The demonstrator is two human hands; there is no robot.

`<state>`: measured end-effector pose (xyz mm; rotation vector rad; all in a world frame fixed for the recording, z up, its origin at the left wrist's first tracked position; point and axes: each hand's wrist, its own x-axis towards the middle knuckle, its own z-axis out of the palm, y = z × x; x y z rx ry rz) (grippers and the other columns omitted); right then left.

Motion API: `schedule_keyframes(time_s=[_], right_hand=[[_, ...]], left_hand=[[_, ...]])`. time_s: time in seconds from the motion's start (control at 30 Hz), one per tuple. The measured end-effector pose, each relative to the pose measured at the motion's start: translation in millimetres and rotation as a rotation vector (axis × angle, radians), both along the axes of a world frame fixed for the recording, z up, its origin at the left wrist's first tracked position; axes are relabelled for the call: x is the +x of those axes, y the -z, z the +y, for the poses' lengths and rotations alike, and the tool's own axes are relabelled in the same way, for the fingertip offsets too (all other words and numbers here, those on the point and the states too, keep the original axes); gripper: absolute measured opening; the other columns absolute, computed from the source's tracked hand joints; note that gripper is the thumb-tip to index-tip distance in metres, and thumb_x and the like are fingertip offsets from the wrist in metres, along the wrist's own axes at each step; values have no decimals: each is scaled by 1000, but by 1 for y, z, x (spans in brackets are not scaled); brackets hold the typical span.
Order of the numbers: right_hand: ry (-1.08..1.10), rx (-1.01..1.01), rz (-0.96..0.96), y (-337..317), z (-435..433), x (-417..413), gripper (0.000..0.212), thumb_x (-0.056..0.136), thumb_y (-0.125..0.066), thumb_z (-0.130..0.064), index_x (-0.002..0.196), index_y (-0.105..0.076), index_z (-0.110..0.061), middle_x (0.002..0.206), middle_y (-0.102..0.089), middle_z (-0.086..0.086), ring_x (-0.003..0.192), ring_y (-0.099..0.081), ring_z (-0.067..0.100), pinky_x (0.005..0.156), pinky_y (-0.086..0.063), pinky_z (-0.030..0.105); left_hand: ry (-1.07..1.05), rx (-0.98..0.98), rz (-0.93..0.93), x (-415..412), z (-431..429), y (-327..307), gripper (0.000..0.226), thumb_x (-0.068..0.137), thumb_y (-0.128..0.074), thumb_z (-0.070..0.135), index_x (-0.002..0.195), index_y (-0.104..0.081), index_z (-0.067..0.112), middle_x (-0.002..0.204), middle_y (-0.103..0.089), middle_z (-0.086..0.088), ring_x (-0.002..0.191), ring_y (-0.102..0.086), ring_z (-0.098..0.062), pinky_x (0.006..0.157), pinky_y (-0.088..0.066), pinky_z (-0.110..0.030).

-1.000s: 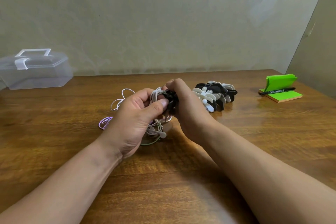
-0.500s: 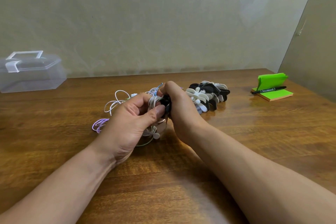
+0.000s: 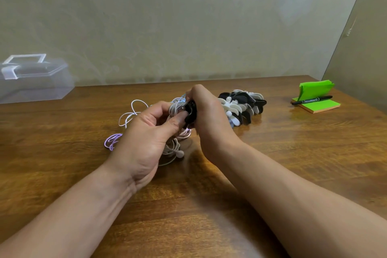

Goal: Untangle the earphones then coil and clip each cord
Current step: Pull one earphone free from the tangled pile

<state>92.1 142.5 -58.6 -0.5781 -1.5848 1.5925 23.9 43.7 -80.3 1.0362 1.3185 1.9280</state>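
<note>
Above the middle of the wooden table (image 3: 272,163), my left hand (image 3: 146,138) holds a white coiled earphone cord (image 3: 174,109), thumb pressed against a black cord clip (image 3: 190,112). My right hand (image 3: 206,119) grips that black clip from the right side, fingers curled over it. Under the hands lies a tangle of earphones: white loops (image 3: 134,113), a purple cord (image 3: 112,141) and a white earbud (image 3: 180,153). How the clip sits around the coil is hidden by my fingers.
A pile of black and white cord clips (image 3: 245,104) lies just right of my right hand. A green sticky-note pad (image 3: 316,100) with a black marker (image 3: 312,100) sits at the far right. A clear plastic box (image 3: 31,79) stands at the back left against the wall.
Both hands stay together on the coil and clip with only small finger shifts. The view has drifted slightly, nothing on the table has moved.
</note>
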Motion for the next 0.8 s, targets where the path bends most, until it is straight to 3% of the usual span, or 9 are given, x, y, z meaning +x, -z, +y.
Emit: schedule_keyframes(time_s=[0.1,0.23,0.3,0.37,0.47,0.53,0.6,0.7,0.8], right_hand=[[-67,-1,-69,0,0,7,26,87,-53,-47,85,-58,-21,83,-53,7,79,-50,24,75,-41,45],[-219,71,-136,4,12,19,51,107,-38,-59,105,-68,-17,96,-75,0,88,-72,18,81,-56,41],[-329,139,-116,1,20,24,45,104,-45,-62,115,-69,-26,109,-76,-4,100,-73,18,84,-58,43],[-465,214,-130,-4,29,31,34,98,-62,-45,122,-63,-21,113,-73,2,101,-71,23,83,-59,46],[-562,246,-133,-9,35,36,30,92,-70,-21,117,-59,-8,108,-72,15,93,-71,29,80,-61,47],[-562,275,-168,-11,36,36,23,92,-70,-20,110,-59,-10,102,-75,12,89,-73,27,77,-62,46],[-564,329,-218,-12,38,37,20,94,-72,-21,108,-61,-11,102,-76,13,91,-74,28,79,-63,54],[-575,327,-224,-12,41,39,19,95,-72,-18,108,-62,-8,107,-74,21,94,-74,33,80,-61,58],[-572,306,-198,-9,39,38,12,94,-68,-17,105,-64,-12,103,-74,15,92,-74,31,73,-62,49]], left_hand=[[-1,-43,2,-3,-2,-1,4,95,-63,12,97,-66,10,90,-69,-9,74,-67,-14,59,-56,-31],[34,-120,-85,-7,-2,-6,13,100,-58,7,108,-67,3,98,-73,-17,86,-70,-26,64,-60,-35],[82,-141,-167,-12,-5,-11,18,98,-60,12,111,-67,3,100,-74,-18,92,-71,-30,68,-61,-41],[99,-136,-193,-17,-8,-16,23,94,-62,15,112,-68,1,97,-71,-15,93,-68,-27,74,-63,-40],[99,-172,-127,-21,-12,-18,33,98,-58,14,122,-63,-8,95,-70,-12,80,-68,-15,74,-63,-33],[102,-220,-75,-23,-13,-15,38,101,-58,16,127,-59,-12,100,-71,-15,81,-68,-19,85,-60,-49],[103,-250,-51,-22,-14,-15,38,102,-59,19,127,-60,-11,100,-71,-16,83,-65,-23,97,-51,-64],[119,-256,-54,-20,-16,-17,39,102,-60,22,122,-62,-11,93,-66,-13,75,-59,-20,100,-45,-72],[132,-262,-64,-20,-17,-17,43,101,-61,23,120,-60,-14,89,-66,-12,73,-59,-19,101,-43,-73]])
